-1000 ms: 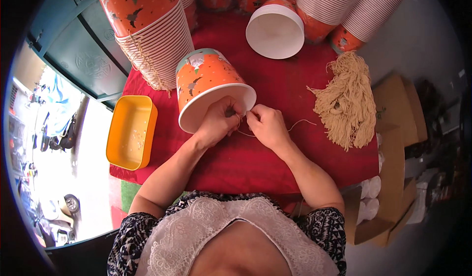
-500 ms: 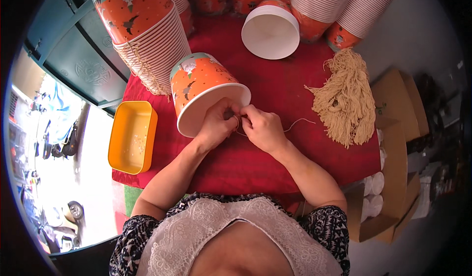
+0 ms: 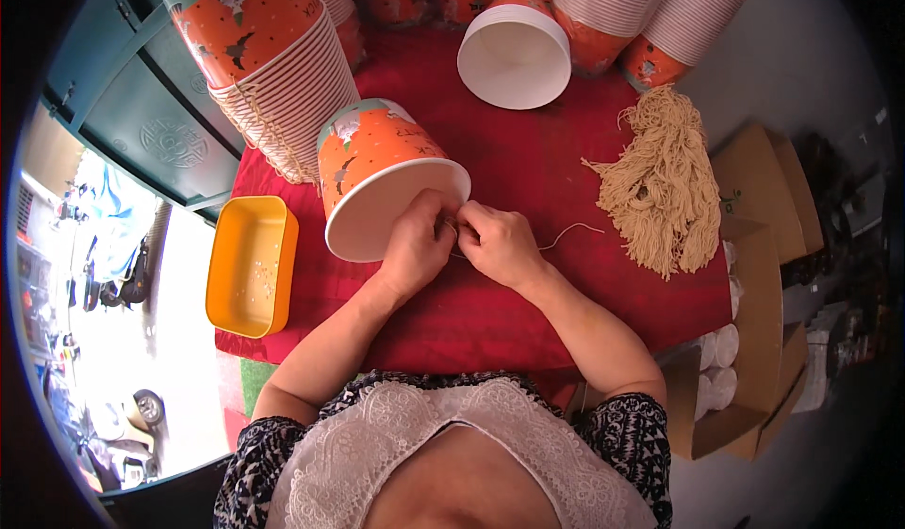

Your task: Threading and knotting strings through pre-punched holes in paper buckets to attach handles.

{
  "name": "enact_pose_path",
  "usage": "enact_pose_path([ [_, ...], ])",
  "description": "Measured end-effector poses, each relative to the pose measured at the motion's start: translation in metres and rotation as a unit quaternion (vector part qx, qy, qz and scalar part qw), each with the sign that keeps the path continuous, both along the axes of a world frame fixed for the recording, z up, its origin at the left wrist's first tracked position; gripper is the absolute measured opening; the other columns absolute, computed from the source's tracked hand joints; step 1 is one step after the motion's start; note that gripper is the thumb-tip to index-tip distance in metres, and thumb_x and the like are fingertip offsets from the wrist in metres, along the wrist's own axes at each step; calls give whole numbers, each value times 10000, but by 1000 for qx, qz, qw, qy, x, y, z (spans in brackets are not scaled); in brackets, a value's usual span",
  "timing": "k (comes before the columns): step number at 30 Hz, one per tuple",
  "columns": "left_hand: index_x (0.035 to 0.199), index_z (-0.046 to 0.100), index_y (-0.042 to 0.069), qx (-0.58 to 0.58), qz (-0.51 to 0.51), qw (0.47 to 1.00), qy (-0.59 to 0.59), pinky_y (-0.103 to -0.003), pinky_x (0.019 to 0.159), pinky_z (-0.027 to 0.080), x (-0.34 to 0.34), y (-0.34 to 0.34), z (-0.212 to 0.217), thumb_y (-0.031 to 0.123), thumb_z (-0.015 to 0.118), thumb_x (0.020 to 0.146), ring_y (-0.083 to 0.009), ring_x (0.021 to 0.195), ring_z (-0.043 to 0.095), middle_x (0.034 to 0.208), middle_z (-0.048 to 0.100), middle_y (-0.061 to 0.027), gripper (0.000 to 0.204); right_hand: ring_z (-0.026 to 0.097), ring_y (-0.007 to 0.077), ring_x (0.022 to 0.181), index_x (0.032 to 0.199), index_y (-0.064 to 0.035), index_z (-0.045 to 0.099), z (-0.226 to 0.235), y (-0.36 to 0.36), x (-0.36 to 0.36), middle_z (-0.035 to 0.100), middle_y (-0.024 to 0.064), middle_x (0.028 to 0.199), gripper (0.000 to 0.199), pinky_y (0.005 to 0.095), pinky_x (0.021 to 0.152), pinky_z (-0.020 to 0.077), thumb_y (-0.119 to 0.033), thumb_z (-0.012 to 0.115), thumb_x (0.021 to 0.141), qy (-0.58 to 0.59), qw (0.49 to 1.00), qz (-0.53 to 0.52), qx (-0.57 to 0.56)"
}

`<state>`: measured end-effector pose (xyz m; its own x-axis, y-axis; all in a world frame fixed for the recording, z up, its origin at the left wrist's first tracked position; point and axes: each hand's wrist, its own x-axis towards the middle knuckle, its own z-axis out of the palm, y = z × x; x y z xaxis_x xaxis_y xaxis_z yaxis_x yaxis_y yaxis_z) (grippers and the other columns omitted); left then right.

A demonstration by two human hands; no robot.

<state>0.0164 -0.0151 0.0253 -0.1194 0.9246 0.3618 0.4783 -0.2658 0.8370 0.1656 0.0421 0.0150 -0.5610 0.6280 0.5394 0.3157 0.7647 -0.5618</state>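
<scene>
An orange paper bucket (image 3: 372, 157) with a printed pattern lies tipped on the table, its white mouth turned toward me. At the right side of its rim my left hand (image 3: 418, 243) is closed, thumb and fingers pinched around a thin cord, partly inside the mouth. Right beside it, my right hand (image 3: 504, 248) pinches the same cord, fingertips against those of the left. One loose end of the cord (image 3: 570, 230) trails out past the right hand onto the red cloth. The exact spot between the fingertips is hidden.
A tall nested bucket stack (image 3: 283, 86) with cords draped on it stands at left. A yellow bin (image 3: 253, 265) holds small bits. A beige cord bundle (image 3: 660, 185) lies at right. Another bucket (image 3: 515, 57) and several stacks stand behind; a cardboard box (image 3: 759, 340) sits beside the table.
The bucket has shifted slightly left and its mouth has turned a little. Both hands stay pinched together at the cord, with only small finger movements.
</scene>
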Motion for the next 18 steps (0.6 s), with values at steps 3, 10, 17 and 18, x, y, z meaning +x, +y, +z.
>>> enact_pose_path([
  [3,960,574,7,61,19,993,95,-403,696,501,0,2,0,-70,591,767,-322,810,611,908,604,-163,209,645,345,628,846,-30,553,-1,3,1,638,153,719,94,448,543,519,-51,620,784,14,1000,9,11],
  [10,936,566,10,102,53,978,176,-472,696,488,-3,3,-7,-40,616,766,-387,833,598,912,586,-186,184,646,350,630,849,-30,555,-2,2,2,640,152,714,97,449,548,523,-46,623,782,-1,1000,15,5],
  [17,934,571,9,55,45,989,126,-422,719,516,-7,-2,-6,-39,625,793,-353,840,637,898,640,-173,158,668,336,669,989,-2,597,9,-4,1,653,182,768,145,411,556,517,-2,594,844,57,998,1,-32],
  [18,934,571,9,55,44,990,126,-422,719,516,-8,-2,-4,-39,625,793,-353,840,637,898,640,-173,158,668,336,669,989,-2,597,8,-3,1,653,182,768,145,411,556,517,-2,594,844,57,998,-1,-32],
])
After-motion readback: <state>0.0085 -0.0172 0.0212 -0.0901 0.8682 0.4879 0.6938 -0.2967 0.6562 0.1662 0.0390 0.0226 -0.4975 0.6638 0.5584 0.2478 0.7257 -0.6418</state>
